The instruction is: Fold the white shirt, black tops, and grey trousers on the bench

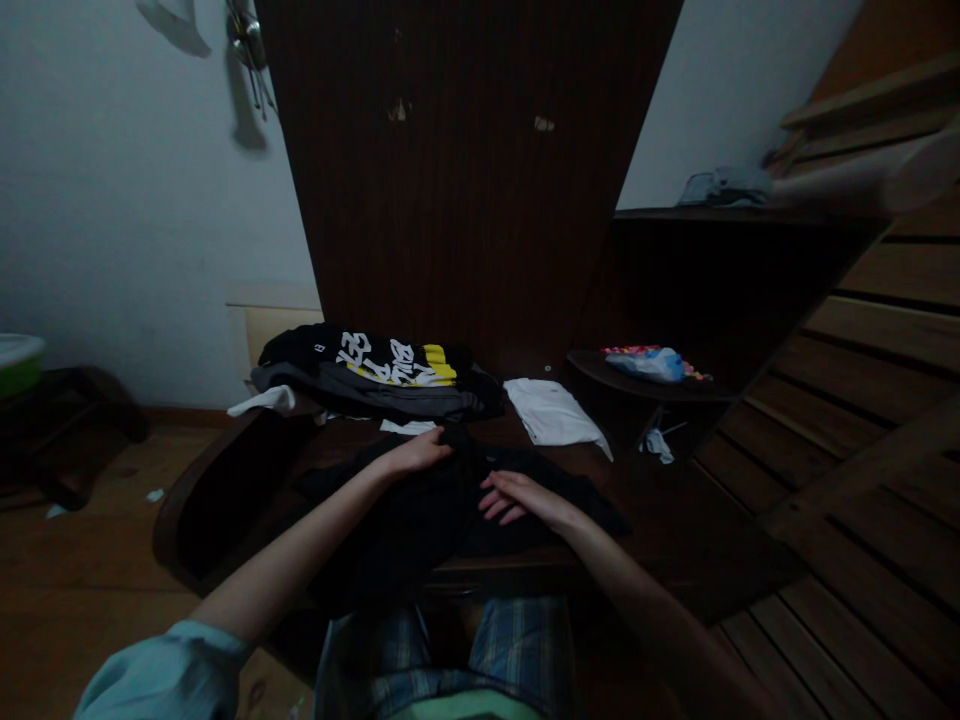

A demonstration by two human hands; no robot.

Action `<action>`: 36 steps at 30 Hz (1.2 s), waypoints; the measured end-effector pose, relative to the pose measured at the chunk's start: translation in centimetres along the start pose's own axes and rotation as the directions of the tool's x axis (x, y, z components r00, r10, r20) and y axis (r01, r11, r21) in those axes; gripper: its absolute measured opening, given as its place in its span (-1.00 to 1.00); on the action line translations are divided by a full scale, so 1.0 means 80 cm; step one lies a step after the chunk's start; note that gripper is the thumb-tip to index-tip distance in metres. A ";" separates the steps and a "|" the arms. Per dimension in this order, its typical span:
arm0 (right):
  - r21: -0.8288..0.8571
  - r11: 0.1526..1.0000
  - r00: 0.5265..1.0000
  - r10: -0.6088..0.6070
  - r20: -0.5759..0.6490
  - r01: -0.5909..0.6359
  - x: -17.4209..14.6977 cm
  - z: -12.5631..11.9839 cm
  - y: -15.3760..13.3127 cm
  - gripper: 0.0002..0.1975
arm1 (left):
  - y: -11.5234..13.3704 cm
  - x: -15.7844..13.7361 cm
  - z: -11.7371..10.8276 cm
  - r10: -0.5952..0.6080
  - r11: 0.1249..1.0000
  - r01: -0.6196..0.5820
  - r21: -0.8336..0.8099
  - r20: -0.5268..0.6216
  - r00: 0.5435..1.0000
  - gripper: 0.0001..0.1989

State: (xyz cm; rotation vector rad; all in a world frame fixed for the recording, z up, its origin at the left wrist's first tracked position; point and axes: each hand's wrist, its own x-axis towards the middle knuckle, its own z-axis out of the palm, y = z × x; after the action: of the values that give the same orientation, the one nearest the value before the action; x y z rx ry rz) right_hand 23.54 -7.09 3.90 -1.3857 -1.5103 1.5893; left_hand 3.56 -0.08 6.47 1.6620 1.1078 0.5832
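A black garment (397, 530) is spread over the dark wooden desk top (525, 572) in front of me; its exact kind is hard to tell in the dim light. My left hand (418, 453) grips the cloth near its far edge, the fingertips partly hidden in the dark fabric. Over the right part of the same garment, my right hand (519, 494) has its fingers spread and holds nothing. Behind the garment lies a pile of dark clothes (375, 365), the top one black with white lettering and a yellow patch. A folded white cloth (556, 412) rests to the right of that pile.
A tall dark wooden panel (465, 200) rises behind the desk. On the right, a small shelf (622, 383) bears a blue-and-white plastic packet (652, 365). Wooden slats (862, 345) stand at far right. A green tub (19, 370) is at far left.
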 end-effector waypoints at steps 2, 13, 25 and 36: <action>0.217 0.974 0.998 -0.059 -0.013 0.061 -0.003 0.015 0.002 -0.56 | 0.012 -0.006 0.025 0.049 0.999 -0.047 -0.027 0.112 0.993 -0.71; 0.383 0.916 0.913 0.049 -0.405 0.121 0.021 -0.004 0.032 -0.80 | 0.014 0.021 0.002 0.155 0.986 -0.167 0.005 0.352 0.923 -0.67; 0.099 0.991 0.952 0.055 0.300 -0.088 0.014 0.040 0.022 -0.77 | 0.013 0.081 0.069 0.362 0.187 -0.680 0.709 0.594 0.718 -0.38; 0.352 0.930 0.990 0.131 -0.051 -0.105 -0.022 -0.051 0.042 -0.85 | -0.026 0.025 0.004 0.387 0.422 -0.609 0.671 0.474 0.791 -0.81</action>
State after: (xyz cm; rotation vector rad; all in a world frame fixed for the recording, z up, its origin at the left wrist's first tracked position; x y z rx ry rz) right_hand 28.73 -7.86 1.92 -1.3331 -1.0531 1.7567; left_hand 3.90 1.71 4.17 2.8631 0.6577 0.1833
